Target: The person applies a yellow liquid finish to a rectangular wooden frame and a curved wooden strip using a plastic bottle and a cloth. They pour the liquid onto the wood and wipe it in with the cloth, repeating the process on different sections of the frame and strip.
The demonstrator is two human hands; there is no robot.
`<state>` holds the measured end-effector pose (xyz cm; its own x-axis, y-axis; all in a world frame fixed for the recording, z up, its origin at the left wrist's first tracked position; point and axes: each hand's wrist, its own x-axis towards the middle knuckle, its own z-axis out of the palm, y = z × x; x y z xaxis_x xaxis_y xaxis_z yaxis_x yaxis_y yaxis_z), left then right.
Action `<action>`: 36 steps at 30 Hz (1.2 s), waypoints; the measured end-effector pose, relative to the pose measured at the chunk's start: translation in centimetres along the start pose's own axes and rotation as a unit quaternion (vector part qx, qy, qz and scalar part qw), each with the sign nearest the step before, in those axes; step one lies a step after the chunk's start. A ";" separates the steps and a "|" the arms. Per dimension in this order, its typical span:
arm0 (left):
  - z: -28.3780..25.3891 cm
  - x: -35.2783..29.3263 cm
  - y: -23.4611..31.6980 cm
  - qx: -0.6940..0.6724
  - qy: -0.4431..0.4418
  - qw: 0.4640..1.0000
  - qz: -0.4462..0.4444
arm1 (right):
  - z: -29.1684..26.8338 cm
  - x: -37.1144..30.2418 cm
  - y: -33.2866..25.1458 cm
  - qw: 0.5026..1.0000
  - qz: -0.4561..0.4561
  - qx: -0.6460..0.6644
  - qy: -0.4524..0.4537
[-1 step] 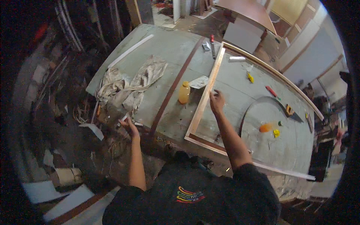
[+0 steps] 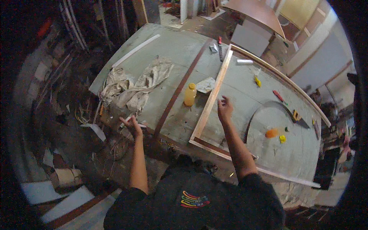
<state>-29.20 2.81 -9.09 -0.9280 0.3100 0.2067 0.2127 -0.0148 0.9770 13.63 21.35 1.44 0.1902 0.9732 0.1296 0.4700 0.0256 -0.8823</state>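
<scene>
My left hand (image 2: 133, 126) is at the table's near left edge with its fingers spread. Small white pieces (image 2: 142, 125) show beside and behind it; I cannot tell whether it touches them. A crumpled, stained cloth (image 2: 132, 86) lies just beyond. My right hand (image 2: 225, 109) hovers inside a long wooden frame (image 2: 211, 101), close to its left rail, fingers loosely bent and apart with nothing visible in them. Left of that rail stands a yellowish bottle (image 2: 189, 96), near a creased sheet (image 2: 206, 85).
On the green-grey table (image 2: 168, 50) lie a hand saw (image 2: 300, 118), a red-handled tool (image 2: 280, 96), a curved dark strip (image 2: 251, 119), an orange object (image 2: 272, 133) and yellow pieces (image 2: 282, 138). A white strip (image 2: 136, 50) lies far left. Scrap boards (image 2: 73, 203) sit on the floor.
My right hand has shifted slightly right and toward me, away from the frame's left rail. The fingers of my left hand look more spread.
</scene>
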 end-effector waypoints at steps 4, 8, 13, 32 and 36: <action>0.5 0.9 2.7 0.259 -0.275 0.878 0.292 | -6.8 -13.5 3.3 0.973 -0.182 -0.089 0.108; -0.4 -0.2 3.6 0.239 -0.485 0.766 0.348 | -12.8 -26.6 4.1 0.964 -0.209 -0.155 0.053; -1.4 0.1 3.1 0.174 -0.520 0.760 0.349 | -15.9 -35.4 3.6 0.983 -0.003 -0.173 0.066; -23.1 -6.8 2.4 0.418 -0.536 0.723 0.118 | -13.5 -69.8 24.7 0.791 0.589 -0.075 0.150; -22.8 -17.7 0.9 0.392 -0.532 0.717 0.222 | -17.4 -69.2 27.8 0.836 0.519 -0.081 0.158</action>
<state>-19.60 -24.33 -10.70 -0.0457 0.9961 -0.0760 0.9088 0.0731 0.4108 28.54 -49.24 -24.18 0.7743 0.3422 -0.5324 0.0156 -0.8513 -0.5245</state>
